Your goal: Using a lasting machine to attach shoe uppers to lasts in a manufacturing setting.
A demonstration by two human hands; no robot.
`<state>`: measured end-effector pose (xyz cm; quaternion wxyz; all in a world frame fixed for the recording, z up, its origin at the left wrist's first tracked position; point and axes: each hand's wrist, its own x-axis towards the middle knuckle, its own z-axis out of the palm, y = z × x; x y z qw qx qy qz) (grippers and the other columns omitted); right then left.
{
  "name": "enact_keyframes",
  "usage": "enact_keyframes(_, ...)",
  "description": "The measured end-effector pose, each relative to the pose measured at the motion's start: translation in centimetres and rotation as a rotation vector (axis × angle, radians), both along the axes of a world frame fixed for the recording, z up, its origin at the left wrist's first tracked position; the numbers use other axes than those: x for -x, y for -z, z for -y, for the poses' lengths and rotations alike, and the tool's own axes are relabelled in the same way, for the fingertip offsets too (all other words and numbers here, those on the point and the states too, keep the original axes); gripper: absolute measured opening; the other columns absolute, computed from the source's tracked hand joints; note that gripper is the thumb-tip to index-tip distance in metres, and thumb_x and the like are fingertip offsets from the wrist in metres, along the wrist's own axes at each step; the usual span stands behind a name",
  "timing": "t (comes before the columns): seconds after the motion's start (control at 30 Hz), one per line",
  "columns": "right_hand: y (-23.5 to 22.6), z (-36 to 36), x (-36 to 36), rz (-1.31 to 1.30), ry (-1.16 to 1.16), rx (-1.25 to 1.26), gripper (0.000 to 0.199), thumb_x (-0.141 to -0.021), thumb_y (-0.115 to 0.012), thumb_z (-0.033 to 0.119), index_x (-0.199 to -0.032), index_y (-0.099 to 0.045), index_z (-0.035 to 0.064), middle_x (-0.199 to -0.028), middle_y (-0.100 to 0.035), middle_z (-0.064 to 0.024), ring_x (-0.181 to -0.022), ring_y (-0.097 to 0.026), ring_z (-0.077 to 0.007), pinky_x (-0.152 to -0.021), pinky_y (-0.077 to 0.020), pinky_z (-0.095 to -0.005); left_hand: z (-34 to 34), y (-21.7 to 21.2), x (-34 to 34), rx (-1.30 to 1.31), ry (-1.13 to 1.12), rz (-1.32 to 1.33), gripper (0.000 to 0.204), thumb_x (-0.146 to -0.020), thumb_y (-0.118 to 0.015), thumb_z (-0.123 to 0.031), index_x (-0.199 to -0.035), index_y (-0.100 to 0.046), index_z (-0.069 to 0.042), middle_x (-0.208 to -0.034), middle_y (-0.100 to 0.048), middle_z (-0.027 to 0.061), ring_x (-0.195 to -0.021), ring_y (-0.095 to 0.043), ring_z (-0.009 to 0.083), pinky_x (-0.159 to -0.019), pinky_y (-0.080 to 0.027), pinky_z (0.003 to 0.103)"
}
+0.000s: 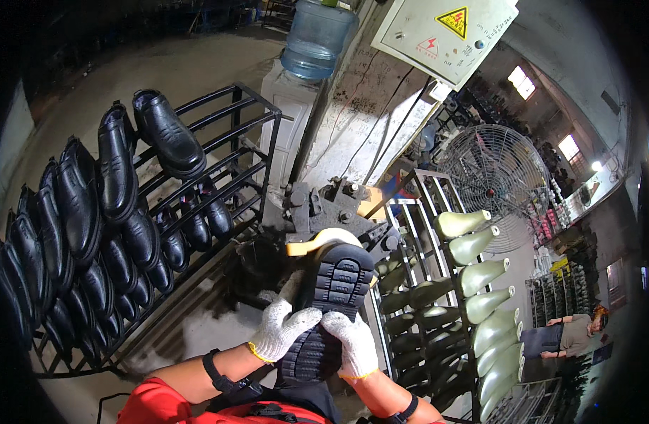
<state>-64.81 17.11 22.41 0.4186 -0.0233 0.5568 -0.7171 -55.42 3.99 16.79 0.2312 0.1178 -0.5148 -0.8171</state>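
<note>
Both gloved hands up close, wrapped around a black shoe (329, 311) held sole-up, tread facing the camera. Left hand (281, 329) in a white knit glove clamped on the left edge of the sole, fingers curled over the tread; right hand (353, 343) gripping the right edge the same way. So, both clenched on the shoe, nothing loose. Toe end pushed up against a yellow pad (323, 242) on a greasy grey metal machine (331, 208) just ahead. Off to the left, a black wire rack (250, 152) loaded with rows of finished black shoes (116, 212), soles down. Off to the right, another rack (423, 233) stacked with pale green shoe lasts (483, 297), toes pointing right. Further back: a blue water jug (317, 35) up top, a grey electrical box (445, 32) with a yellow warning sign, and a big round cage fan (490, 184). Far right, another person (568, 333) leaning over something, too small to make out more.
</note>
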Motion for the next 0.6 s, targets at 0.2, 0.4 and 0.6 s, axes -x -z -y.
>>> enact_keyframes(0.2,1.8,-0.9,-2.5,-0.165,0.140,0.035,0.035,-0.094,-0.064,0.005,-0.128,-0.065,0.0046,-0.111,-0.071,-0.0037,-0.100,-0.066,-0.0163,-0.096,-0.0510,-0.0320,-1.0,0.8,-2.1,0.276,0.076,0.182,0.053,-0.104,-0.064,-0.015,-0.148,-0.047,0.009,-0.131,-0.069,0.0212,-0.120,-0.067,0.0217,-0.106,-0.052,0.036)
enact_keyframes(0.4,2.5,-1.9,-6.0,-0.424,0.187,-0.113,0.024,-0.089,-0.067,0.008,-0.112,-0.071,0.0010,-0.101,-0.073,-0.0053,-0.095,-0.066,-0.0157,-0.089,-0.0526,-0.0327,-3.6,5.6,-5.5,0.064,0.086,0.156,0.078,-0.097,-0.069,-0.034,-0.152,-0.036,0.011,-0.119,-0.071,0.0284,-0.104,-0.074,0.0326,-0.094,-0.057,0.040)
enact_keyframes(0.6,7.0,-4.3,-14.3,-0.396,0.321,-0.248,0.052,-0.085,-0.067,0.001,-0.136,-0.059,0.0040,-0.110,-0.069,-0.0031,-0.097,-0.064,-0.0171,-0.088,-0.0548,-0.0344,-3.5,5.2,-11.4,0.528,0.060,0.051,0.119,-0.080,-0.088,-0.023,-0.164,-0.008,0.006,-0.152,-0.047,0.0337,-0.130,-0.061,0.0394,-0.108,-0.050,0.040)
